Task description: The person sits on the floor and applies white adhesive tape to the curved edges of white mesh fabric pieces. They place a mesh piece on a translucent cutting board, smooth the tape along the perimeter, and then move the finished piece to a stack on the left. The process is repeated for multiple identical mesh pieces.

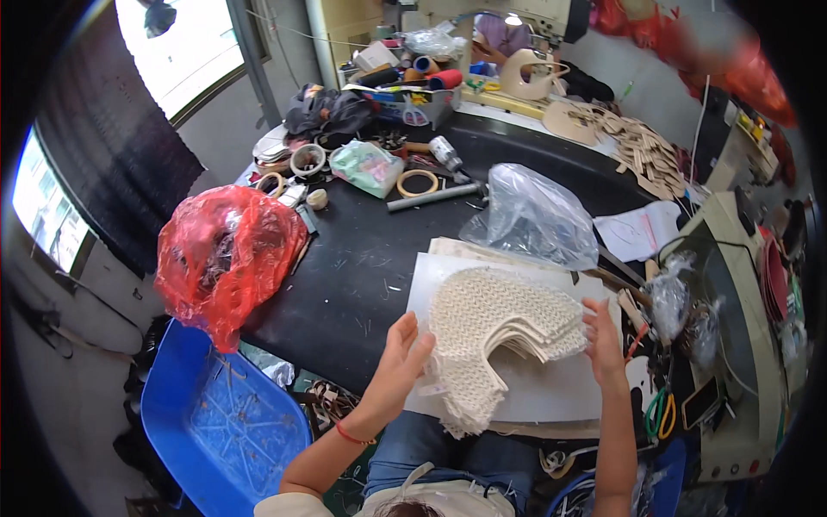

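A thick stack of cream woven, curved cut pieces (469, 314) lies on a white board (543, 392) in front of me. Its layers fan slightly along the inner curve. My left hand (398, 366) is at the stack's left edge, fingers stretched and thumb apart. At the opposite end, my right hand (606, 343) has its slightly bent fingertips against or just beside the stack's right tip; I cannot tell whether they touch. Neither hand is closed around the pieces.
A clear plastic bag (538, 215) lies beyond the board. A red plastic bag (228, 258) sits left, above a blue tub (228, 422). Scissors with green and orange handles (661, 415) and a phone (702, 401) are at right. Beige cut pieces (642, 146) are heaped far right.
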`<action>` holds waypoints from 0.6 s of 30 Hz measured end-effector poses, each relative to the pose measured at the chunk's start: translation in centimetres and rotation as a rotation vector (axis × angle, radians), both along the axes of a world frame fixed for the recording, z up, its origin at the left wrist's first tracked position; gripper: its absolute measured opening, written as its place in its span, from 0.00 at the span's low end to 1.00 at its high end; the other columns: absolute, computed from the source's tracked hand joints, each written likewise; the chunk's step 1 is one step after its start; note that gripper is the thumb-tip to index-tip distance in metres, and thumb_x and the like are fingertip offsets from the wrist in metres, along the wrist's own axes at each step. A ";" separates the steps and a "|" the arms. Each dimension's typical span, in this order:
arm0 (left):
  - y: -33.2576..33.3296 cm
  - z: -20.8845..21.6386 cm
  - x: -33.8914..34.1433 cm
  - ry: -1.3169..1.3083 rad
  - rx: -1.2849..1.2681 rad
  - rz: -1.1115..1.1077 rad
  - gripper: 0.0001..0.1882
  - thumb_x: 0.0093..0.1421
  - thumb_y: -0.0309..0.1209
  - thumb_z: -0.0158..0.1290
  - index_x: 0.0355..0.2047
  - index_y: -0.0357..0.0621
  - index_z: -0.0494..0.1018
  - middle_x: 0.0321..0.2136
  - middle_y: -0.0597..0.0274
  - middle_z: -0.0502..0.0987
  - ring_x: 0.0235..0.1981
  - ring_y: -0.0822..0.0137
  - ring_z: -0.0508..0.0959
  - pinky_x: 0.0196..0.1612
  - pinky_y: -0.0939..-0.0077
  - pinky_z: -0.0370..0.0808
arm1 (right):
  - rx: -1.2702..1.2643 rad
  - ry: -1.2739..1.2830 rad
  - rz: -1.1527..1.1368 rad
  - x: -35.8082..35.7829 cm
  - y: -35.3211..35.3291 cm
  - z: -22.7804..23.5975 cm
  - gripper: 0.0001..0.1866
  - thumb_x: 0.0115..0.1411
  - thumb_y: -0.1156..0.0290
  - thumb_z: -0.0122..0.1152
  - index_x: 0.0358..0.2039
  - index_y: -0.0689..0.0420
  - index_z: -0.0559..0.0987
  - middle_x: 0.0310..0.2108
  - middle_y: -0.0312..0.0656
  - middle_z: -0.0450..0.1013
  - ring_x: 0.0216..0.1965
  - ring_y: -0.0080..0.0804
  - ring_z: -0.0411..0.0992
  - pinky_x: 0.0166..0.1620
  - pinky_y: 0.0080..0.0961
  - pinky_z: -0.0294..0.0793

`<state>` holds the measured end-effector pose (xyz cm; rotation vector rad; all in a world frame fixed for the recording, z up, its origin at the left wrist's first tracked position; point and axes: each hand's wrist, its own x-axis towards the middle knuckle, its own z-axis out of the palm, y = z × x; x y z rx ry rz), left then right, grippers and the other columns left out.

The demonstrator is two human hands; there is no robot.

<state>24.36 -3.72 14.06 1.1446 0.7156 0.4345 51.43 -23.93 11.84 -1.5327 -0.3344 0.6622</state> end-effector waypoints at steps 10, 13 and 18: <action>7.3 1.5 -1.7 -0.232 0.271 0.110 0.40 0.55 0.21 0.57 0.66 0.36 0.50 0.57 0.51 0.65 0.60 0.63 0.66 0.62 0.69 0.64 | 0.256 0.043 0.131 -12.1 11.1 3.5 0.25 0.67 0.70 0.54 0.61 0.65 0.62 0.51 0.44 0.72 0.50 0.25 0.71 0.53 0.25 0.71; 13.8 1.9 -4.4 -0.288 0.286 0.184 0.39 0.54 0.17 0.55 0.65 0.36 0.52 0.56 0.53 0.68 0.56 0.64 0.72 0.58 0.69 0.70 | 0.206 -0.022 0.274 -13.5 17.9 4.5 0.26 0.66 0.70 0.55 0.61 0.67 0.62 0.52 0.46 0.71 0.50 0.32 0.71 0.54 0.27 0.69; 21.8 -2.8 -7.6 0.474 0.755 -0.037 0.38 0.55 0.31 0.61 0.63 0.33 0.58 0.58 0.39 0.67 0.59 0.50 0.70 0.63 0.65 0.64 | -0.151 -0.920 0.454 -12.8 23.5 -2.5 0.32 0.61 0.67 0.62 0.60 0.68 0.63 0.52 0.56 0.70 0.52 0.47 0.70 0.57 0.35 0.67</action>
